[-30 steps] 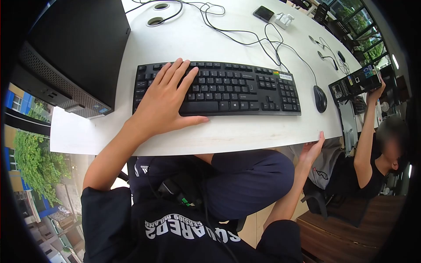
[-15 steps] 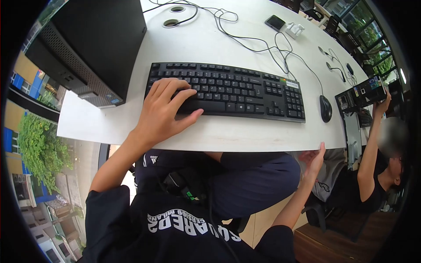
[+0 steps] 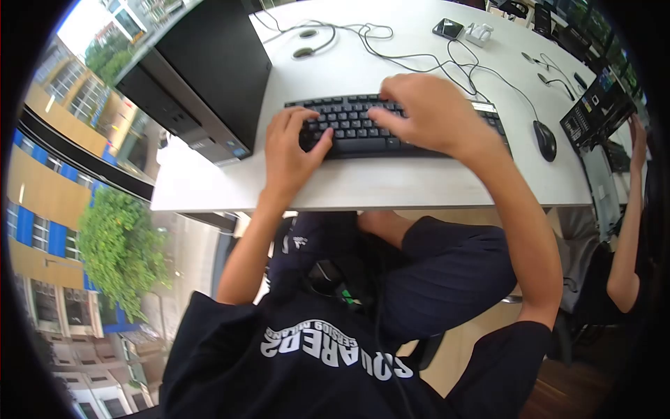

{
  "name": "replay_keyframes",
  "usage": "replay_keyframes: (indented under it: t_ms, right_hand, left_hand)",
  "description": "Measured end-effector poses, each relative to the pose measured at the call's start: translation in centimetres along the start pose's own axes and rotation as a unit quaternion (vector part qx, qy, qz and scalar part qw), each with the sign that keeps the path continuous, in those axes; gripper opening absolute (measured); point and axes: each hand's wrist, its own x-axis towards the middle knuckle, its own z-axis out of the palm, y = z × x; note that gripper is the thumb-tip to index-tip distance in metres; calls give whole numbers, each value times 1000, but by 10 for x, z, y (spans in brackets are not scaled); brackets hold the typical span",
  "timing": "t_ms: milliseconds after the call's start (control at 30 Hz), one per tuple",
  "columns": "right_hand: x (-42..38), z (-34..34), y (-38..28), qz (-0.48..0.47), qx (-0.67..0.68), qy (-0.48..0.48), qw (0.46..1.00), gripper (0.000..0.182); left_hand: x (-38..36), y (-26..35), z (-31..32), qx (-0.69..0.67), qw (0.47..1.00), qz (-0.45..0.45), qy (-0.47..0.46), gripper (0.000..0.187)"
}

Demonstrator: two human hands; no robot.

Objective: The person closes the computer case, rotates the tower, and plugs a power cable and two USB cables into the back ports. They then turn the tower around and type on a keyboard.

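Observation:
A black keyboard (image 3: 363, 145) lies near the front edge of the white table. My left hand (image 3: 288, 152) rests at its left end, fingers over the keys and thumb spread apart. Over the right half is my right hand (image 3: 440, 115), slightly blurred, with its thumb held away from the fingers and pointing left across the keys. The fingers of that hand reach toward the keyboard's back edge, and the hand hides many keys beneath it. A wired black mouse (image 3: 545, 141) sits to the right of the keyboard.
A black computer tower (image 3: 216, 70) stands at the table's left. Loose cables (image 3: 419, 70) run behind the keyboard, near a small dark device (image 3: 448, 28) and a white adapter (image 3: 479, 34). At right, another person's hand (image 3: 638, 142) touches an opened computer case (image 3: 593, 112).
My right hand has risen from the table's front edge to over the keyboard. My left hand stays on the keyboard's left end. The view has shifted, with the scene appearing farther right.

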Motion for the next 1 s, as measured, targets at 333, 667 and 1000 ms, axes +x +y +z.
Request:
replay_keyframes:
  t_ms: [333, 667, 1000]
  right_hand:
    - [-37, 61, -1, -63, 50, 14, 997, 60]
    - [-39, 67, -6, -44, 18, 0, 999, 76]
    - [-37, 75, -9, -20, 18, -40, 999, 64]
  left_hand:
    - [-1, 4, -2, -40, 997, 32, -59, 24]
    - [-3, 4, -3, -52, 996, 9, -65, 28]
    - [-2, 5, -4, -44, 995, 31, -81, 27]
